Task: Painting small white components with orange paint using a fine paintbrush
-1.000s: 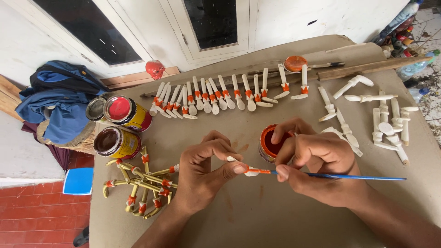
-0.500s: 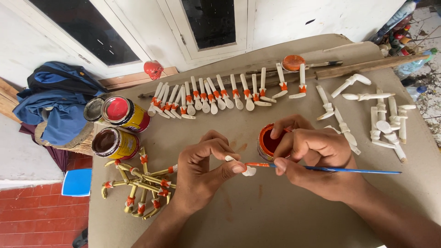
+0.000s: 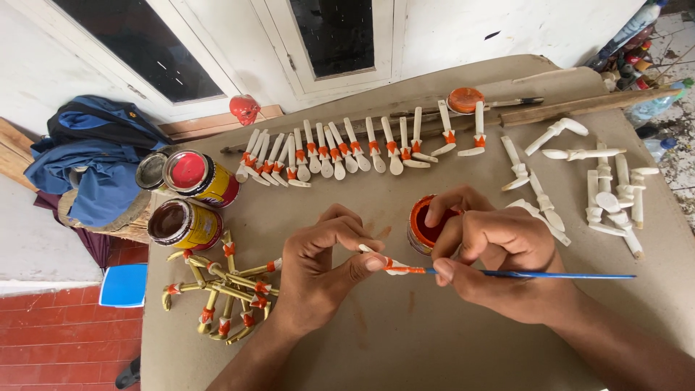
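The left hand [image 3: 318, 271] pinches a small white spoon [image 3: 387, 262] just in front of the orange paint tin [image 3: 426, 226]. The right hand [image 3: 499, 253] pinches a blue brush [image 3: 536, 274], its tip touching the spoon, right beside that tin.

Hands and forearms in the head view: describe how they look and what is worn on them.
Both the left hand and the right hand are bare: no gloves, rings, watch or bracelets show. Both forearms are uncovered to the frame edge, with no sleeves in view. Fingernails are short. Any paint marks on the fingers cannot be made out.
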